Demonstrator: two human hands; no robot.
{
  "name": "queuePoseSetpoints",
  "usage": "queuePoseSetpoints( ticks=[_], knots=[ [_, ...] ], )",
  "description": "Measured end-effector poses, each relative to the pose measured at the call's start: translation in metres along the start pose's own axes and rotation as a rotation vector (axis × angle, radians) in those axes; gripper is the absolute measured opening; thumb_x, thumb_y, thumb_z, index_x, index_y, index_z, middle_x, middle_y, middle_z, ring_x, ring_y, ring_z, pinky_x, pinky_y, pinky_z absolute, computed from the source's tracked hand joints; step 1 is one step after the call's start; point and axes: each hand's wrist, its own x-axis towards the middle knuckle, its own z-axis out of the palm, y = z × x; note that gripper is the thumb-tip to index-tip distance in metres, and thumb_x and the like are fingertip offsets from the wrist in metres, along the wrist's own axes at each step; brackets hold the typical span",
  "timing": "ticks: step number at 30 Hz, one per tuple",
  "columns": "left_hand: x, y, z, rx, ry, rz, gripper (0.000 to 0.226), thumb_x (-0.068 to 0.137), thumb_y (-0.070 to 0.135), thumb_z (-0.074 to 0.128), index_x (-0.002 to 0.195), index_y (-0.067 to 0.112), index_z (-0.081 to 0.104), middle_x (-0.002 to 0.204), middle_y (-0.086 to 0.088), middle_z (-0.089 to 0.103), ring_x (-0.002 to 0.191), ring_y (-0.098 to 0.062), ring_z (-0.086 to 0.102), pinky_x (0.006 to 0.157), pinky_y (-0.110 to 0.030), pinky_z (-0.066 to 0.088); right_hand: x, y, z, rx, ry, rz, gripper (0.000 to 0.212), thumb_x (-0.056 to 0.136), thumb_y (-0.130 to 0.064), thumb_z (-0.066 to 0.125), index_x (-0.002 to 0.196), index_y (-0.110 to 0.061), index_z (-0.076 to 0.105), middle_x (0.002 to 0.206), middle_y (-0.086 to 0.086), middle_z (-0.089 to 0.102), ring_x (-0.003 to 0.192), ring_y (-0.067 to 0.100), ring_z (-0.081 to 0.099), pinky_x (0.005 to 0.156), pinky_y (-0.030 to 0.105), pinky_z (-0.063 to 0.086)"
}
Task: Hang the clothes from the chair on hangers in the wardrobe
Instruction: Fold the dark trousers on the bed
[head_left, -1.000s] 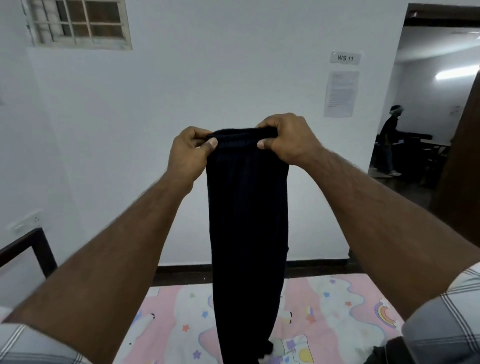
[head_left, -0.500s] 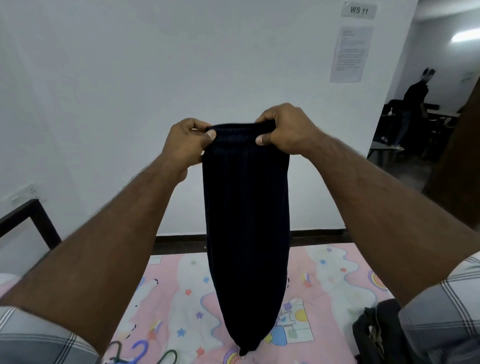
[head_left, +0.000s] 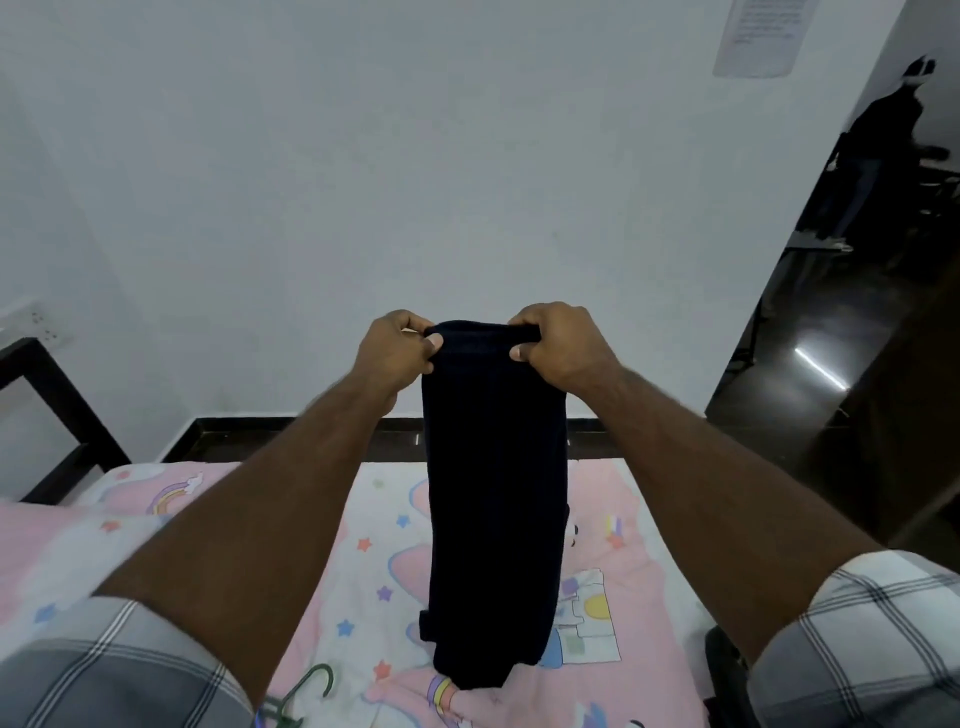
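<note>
Navy fabric, a dark folded garment that looks like trousers, hangs at the centre of the frame from my two hands, its lower end just reaching the pink cartoon-print bedsheet. My left hand pinches the top fold at its left corner, thumb in front and fingers curled behind; my right hand grips the right corner the same way, so the top edge runs level between them. A small tab or loop sticks out from the garment's lower left edge. At the bottom of the frame, left of centre, a green hanger lies on the sheet with its hook showing, near the cloth but apart from it. A dark bag or bundle sits at the lower right; I cannot tell what it is. A black bed frame stands at the left edge, a white wall fills the top, and a person in dark clothes stands in the doorway at the upper right.

As I judge it, the step is squaring the fold before it goes on the hanger. To do it well I should keep both pinches level and taut so the layers stay aligned, lay the cloth flat on the sheet beside the hanger without letting it twist, and only then free one hand to take the hanger.
</note>
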Motion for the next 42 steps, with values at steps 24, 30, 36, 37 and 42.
queuePoseSetpoints(
  ticks=[24, 30, 36, 37, 42],
  knots=[
    [-0.150, 0.147, -0.070, -0.466, 0.054, 0.518, 0.010, 0.100, 0.003, 0.055, 0.107, 0.010, 0.056, 0.111, -0.020, 0.069, 0.073, -0.023, 0.073, 0.077, -0.034, 0.061, -0.098, -0.131, -0.144, -0.062, 0.485, -0.306, 0.030, 0.087, -0.019, 0.067, 0.116, -0.025, 0.070, 0.108, -0.006, 0.073, 0.101, 0.015, 0.065, 0.093, 0.034, 0.052],
    [-0.262, 0.062, -0.093, -0.434, 0.001, 0.389, 0.008, 0.099, 0.004, 0.057, 0.106, 0.010, 0.057, 0.105, -0.017, 0.070, 0.071, -0.022, 0.072, 0.071, -0.029, 0.059, -0.228, -0.142, -0.095, -0.037, 0.270, -0.207, 0.029, 0.083, -0.020, 0.075, 0.111, -0.023, 0.073, 0.107, -0.004, 0.073, 0.098, 0.012, 0.065, 0.090, 0.027, 0.052],
    [-0.354, -0.029, -0.098, -0.442, -0.017, 0.187, 0.011, 0.099, 0.001, 0.057, 0.099, 0.012, 0.059, 0.093, -0.011, 0.071, 0.061, -0.018, 0.071, 0.064, -0.026, 0.060, -0.328, -0.137, -0.030, -0.028, 0.050, -0.076, 0.033, 0.078, -0.021, 0.079, 0.111, -0.022, 0.074, 0.111, -0.001, 0.073, 0.103, 0.017, 0.065, 0.093, 0.024, 0.048],
    [-0.368, -0.044, -0.098, -0.447, -0.016, 0.156, 0.012, 0.099, 0.000, 0.058, 0.097, 0.012, 0.059, 0.093, -0.011, 0.071, 0.060, -0.018, 0.071, 0.062, -0.025, 0.059, -0.343, -0.135, -0.020, -0.017, 0.020, -0.059, 0.034, 0.078, -0.021, 0.079, 0.111, -0.022, 0.074, 0.111, -0.001, 0.073, 0.104, 0.017, 0.066, 0.093, 0.024, 0.048],
    [-0.431, -0.114, -0.096, -0.418, -0.032, 0.000, 0.010, 0.098, -0.002, 0.058, 0.097, 0.008, 0.059, 0.096, -0.015, 0.068, 0.060, -0.021, 0.071, 0.060, -0.024, 0.059, -0.417, -0.119, 0.038, 0.050, -0.111, 0.035, 0.030, 0.077, -0.019, 0.079, 0.107, -0.024, 0.075, 0.106, -0.002, 0.074, 0.100, 0.018, 0.066, 0.087, 0.026, 0.049]
  ],
)
